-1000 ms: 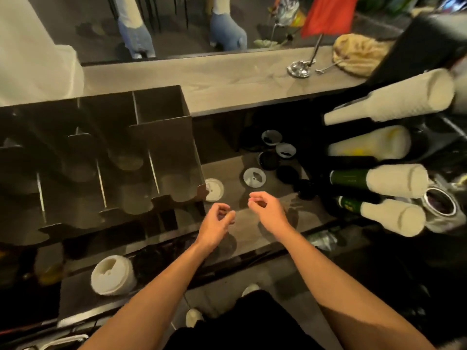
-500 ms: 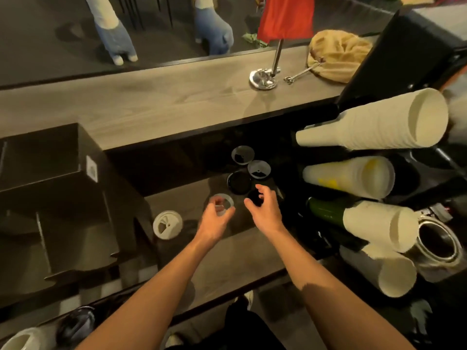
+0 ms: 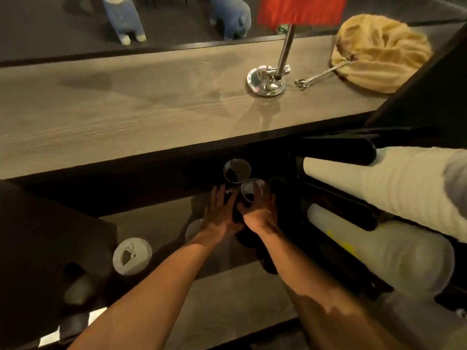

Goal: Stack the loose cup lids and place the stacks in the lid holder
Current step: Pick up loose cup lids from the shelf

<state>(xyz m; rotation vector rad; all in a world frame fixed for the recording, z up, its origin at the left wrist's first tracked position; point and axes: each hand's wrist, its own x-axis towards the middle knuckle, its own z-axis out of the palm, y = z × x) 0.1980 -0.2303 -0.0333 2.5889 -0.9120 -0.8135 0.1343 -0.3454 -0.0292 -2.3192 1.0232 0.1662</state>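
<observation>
My left hand (image 3: 219,213) reaches forward on the lower shelf, its fingers stretched over a black lid (image 3: 229,198). My right hand (image 3: 258,208) is beside it, fingers lying over the right edge of a grey lid (image 3: 249,190); whether they grip it is unclear. Another grey lid (image 3: 237,170) lies just behind. A white lid (image 3: 132,256) sits to the left near the black lid holder (image 3: 38,236). One pale lid (image 3: 192,228) is half hidden under my left wrist. Dark lids (image 3: 249,238) lie under my right wrist.
Sleeves of white paper cups (image 3: 384,188) and a lower sleeve (image 3: 379,251) lie sideways at the right. Above the shelf runs a wooden counter (image 3: 126,109) with a chrome stand (image 3: 266,82), a red flag and a tan cloth (image 3: 381,51).
Both hands moved forward from the shelf's front to the cluster of lids at the back. My view moved closer and to the right, so the lid holder slid mostly out of frame.
</observation>
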